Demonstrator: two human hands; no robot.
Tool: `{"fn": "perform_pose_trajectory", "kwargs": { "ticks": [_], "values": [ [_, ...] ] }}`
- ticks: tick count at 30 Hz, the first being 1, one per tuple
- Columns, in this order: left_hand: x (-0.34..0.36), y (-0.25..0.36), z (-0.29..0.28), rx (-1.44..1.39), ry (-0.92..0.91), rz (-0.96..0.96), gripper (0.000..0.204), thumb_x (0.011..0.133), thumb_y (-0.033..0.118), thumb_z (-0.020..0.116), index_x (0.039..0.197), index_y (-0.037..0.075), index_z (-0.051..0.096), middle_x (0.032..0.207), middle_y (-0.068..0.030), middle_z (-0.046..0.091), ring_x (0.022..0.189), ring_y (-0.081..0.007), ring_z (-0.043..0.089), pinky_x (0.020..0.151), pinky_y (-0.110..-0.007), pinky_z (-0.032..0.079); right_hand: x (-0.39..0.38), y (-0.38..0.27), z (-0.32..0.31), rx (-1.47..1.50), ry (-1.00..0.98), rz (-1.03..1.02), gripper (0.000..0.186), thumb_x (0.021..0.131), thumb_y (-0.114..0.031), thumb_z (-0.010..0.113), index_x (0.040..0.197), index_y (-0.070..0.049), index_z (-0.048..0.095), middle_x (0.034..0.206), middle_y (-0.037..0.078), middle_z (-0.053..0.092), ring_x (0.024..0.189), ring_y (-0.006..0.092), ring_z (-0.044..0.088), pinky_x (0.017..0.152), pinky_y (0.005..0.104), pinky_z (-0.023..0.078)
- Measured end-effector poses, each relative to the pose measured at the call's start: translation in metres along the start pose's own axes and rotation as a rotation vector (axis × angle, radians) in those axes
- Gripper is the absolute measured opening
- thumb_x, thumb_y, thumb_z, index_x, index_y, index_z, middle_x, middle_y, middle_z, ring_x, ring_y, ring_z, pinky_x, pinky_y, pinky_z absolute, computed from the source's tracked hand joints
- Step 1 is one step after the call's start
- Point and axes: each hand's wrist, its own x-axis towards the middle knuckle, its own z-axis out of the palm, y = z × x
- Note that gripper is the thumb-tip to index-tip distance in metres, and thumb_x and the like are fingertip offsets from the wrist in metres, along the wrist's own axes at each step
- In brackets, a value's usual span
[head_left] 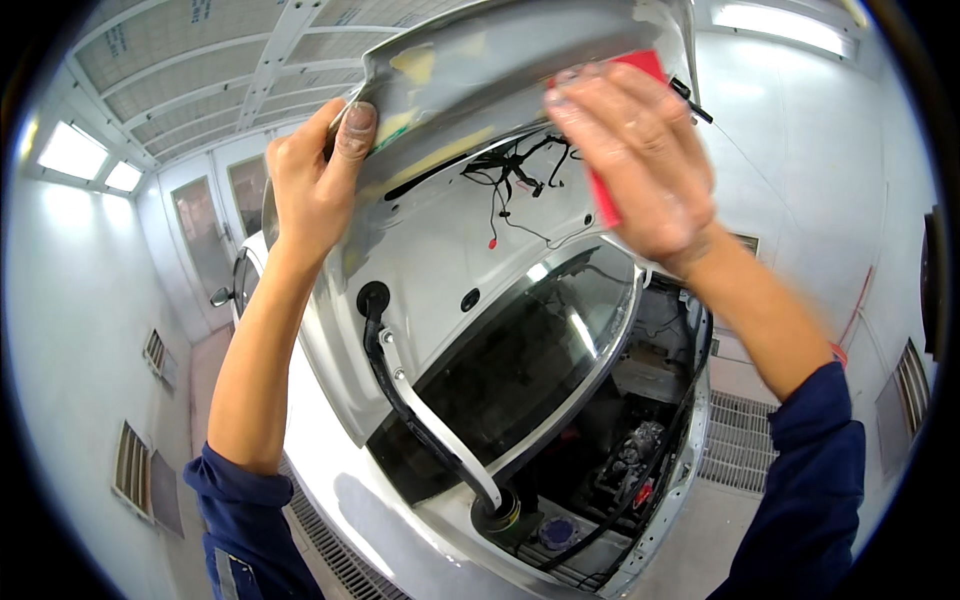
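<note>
Head view. Possible fault: shift of raised grey metal panel with yellow patches (520, 72), upper centre of frame; likely cause: slackened support by left hand (312, 180), upper left. Further risk: snag on thin black wiring (515, 172), upper centre, below panel edge; likely cause: over-low stroke. Red flat sheet (642, 66): upper right of centre, under right-hand fingers, projecting above and below. Right hand (640, 150): sheet held beneath extended fingers; thumb hidden. Left fingers: closed around panel edge, thumb on near face.
</note>
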Motion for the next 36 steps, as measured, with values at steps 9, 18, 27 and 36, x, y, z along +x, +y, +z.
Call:
{"fn": "perform_pose_trajectory", "kwargs": {
  "ticks": [9, 18, 27, 36],
  "values": [
    [0.0, 0.0, -0.002, 0.003, -0.031, 0.011, 0.052, 0.101, 0.045, 0.059, 0.078, -0.001, 0.053, 0.061, -0.0046, 0.033, 0.06, -0.0146, 0.029, 0.052, -0.031, 0.027, 0.004, 0.0, 0.0, 0.069, -0.052, -0.001, 0.032, 0.074, -0.009, 0.07, 0.104, 0.002, 0.075, 0.104, 0.012, 0.074, 0.101, 0.0288, 0.068, 0.089, 0.0382, 0.059],
    [0.0, -0.002, -0.001, 0.021, -0.009, 0.006, 0.054, 0.1, 0.047, 0.059, 0.078, -0.002, 0.053, 0.062, -0.0052, 0.031, 0.06, -0.0148, 0.029, 0.052, -0.03, 0.027, 0.005, 0.009, -0.008, 0.03, -0.009, 0.021, 0.031, 0.069, -0.007, 0.071, 0.098, 0.004, 0.074, 0.101, 0.013, 0.072, 0.098, 0.0285, 0.069, 0.086, 0.0409, 0.059],
    [0.0, 0.001, -0.003, 0.013, -0.04, 0.009, 0.057, 0.102, 0.049, 0.056, 0.075, -0.001, 0.048, 0.063, -0.0054, 0.03, 0.061, -0.015, 0.029, 0.053, -0.03, 0.027, 0.001, -0.008, -0.001, 0.075, -0.043, 0.074, 0.028, 0.078, -0.011, 0.069, 0.102, 0.001, 0.076, 0.105, 0.013, 0.074, 0.101, 0.029, 0.068, 0.092, 0.0415, 0.057],
    [-0.001, -0.001, -0.003, 0.035, -0.019, 0.005, 0.053, 0.102, 0.046, 0.057, 0.077, -0.001, 0.051, 0.062, -0.0056, 0.031, 0.06, -0.0157, 0.029, 0.052, -0.032, 0.029, -0.001, -0.014, 0.003, -0.008, 0.064, 0.231, 0.031, 0.075, -0.004, 0.07, 0.105, 0.004, 0.073, 0.106, 0.014, 0.073, 0.102, 0.0283, 0.068, 0.091, 0.0422, 0.057]
  ]
}}
